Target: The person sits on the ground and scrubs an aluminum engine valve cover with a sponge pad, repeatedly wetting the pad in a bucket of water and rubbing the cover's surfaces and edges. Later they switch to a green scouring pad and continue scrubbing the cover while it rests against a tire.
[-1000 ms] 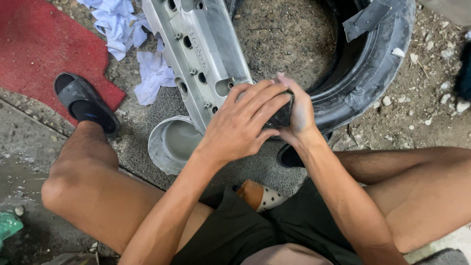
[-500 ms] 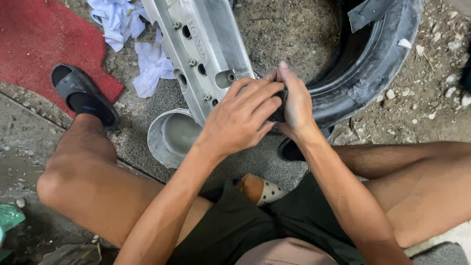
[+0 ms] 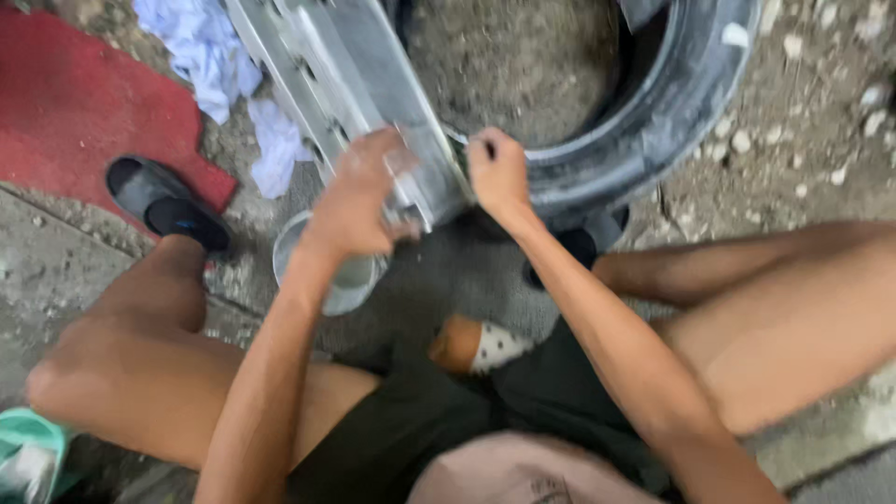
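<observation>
Metal part [image 3: 355, 84], long, grey and slotted, runs from the far left of the head view down to the middle, its near end resting against the black tyre [image 3: 672, 121]. The left hand [image 3: 359, 191] sits over that near end with fingers spread and curled loosely, blurred in motion, so whether it actually grips the metal I cannot tell. The right hand [image 3: 499, 173] is apart from it, just to the right, closed into a fist at the edge of the part where it meets the tyre's inner rim; something dark peeks from the fist, too small to make out. Just under the left wrist stands a round grey container [image 3: 327, 271] on the concrete. Far left, a red mat [image 3: 75, 131] with a black sandal [image 3: 168, 201] at its near edge, and pale blue rags [image 3: 215, 56] beside the metal part. The person sits low, bare knees wide to either side, dark shorts at the near edge. A green object [image 3: 28, 457] shows at the near left corner.
</observation>
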`<state>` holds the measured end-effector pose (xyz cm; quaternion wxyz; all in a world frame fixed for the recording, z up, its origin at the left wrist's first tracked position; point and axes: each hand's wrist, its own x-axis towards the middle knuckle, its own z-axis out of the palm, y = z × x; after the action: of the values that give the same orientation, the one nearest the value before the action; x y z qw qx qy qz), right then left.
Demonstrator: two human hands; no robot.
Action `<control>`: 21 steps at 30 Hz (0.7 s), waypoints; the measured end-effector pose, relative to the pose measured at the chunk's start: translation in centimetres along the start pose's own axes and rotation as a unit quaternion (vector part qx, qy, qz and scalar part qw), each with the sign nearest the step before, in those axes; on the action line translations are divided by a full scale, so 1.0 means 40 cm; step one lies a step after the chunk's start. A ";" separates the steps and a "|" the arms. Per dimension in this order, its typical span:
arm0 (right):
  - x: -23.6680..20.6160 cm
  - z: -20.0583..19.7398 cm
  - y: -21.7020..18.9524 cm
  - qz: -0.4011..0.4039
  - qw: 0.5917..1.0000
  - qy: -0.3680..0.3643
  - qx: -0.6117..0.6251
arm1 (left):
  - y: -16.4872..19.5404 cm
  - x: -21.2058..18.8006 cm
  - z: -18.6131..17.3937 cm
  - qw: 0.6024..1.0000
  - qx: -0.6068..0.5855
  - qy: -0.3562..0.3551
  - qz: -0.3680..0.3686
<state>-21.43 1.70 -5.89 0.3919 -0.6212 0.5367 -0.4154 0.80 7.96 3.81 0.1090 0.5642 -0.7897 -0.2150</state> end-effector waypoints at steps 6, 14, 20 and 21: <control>-0.158 0.040 -0.056 -0.003 0.996 0.055 -0.066 | -0.057 0.079 0.193 0.897 -0.193 0.384 -0.106; -0.166 0.113 -0.132 -0.039 0.983 0.081 -0.160 | -0.104 0.108 0.320 0.805 -0.351 0.460 -0.135; -0.184 0.107 -0.131 -0.064 0.988 0.064 -0.124 | -0.068 0.113 0.318 0.774 -0.414 0.456 -0.146; -0.182 0.107 -0.133 -0.067 0.986 0.076 -0.133 | -0.066 0.113 0.319 0.771 -0.416 0.461 -0.139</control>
<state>-16.19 9.72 -3.09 0.2352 -0.6688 0.5723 -0.4122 -3.81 5.76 -9.00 0.6534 0.5983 -0.3910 -0.2495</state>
